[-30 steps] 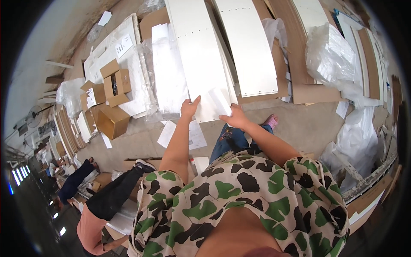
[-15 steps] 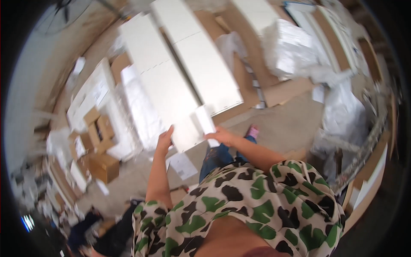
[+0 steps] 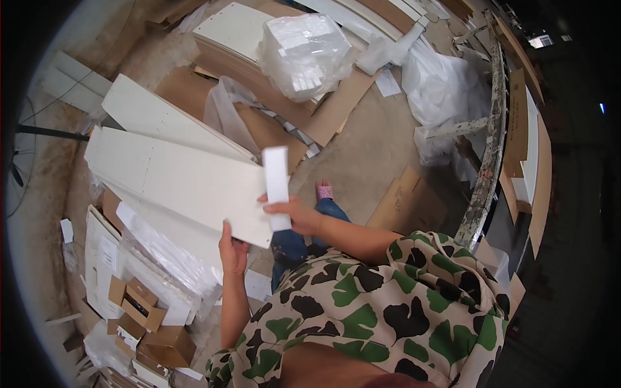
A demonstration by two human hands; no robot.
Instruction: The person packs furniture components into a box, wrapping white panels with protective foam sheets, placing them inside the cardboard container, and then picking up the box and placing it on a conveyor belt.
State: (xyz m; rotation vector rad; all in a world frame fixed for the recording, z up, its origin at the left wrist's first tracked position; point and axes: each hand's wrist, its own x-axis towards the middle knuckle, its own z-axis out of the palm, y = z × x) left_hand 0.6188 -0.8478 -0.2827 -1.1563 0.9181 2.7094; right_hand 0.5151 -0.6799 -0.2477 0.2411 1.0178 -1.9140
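Observation:
A long white panel [image 3: 174,178] with rows of small holes stretches from the far left toward my body, its near end raised in front of me. My left hand [image 3: 234,251] grips the edge of that near end, thumb on top and fingers underneath. At the panel's near right corner, my right hand [image 3: 296,215] is closed around a short, flat white strip [image 3: 276,178] standing across the corner. Some of the right fingers lie behind the strip, so I cannot tell whether they also touch the panel. Beyond lies another white panel [image 3: 171,119].
A plastic-wrapped white bundle [image 3: 304,55] sits on stacked boards at the far side. Clear plastic sheeting [image 3: 440,84] heaps up at the right beside a worn metal rail [image 3: 488,149]. Opened cardboard boxes [image 3: 169,346] stand at the lower left. Flat cardboard [image 3: 414,207] lies on the floor.
My view has turned to the right, so the surroundings sit farther left. The long panel has swung away from the other panel beside it, and both hands still hold on.

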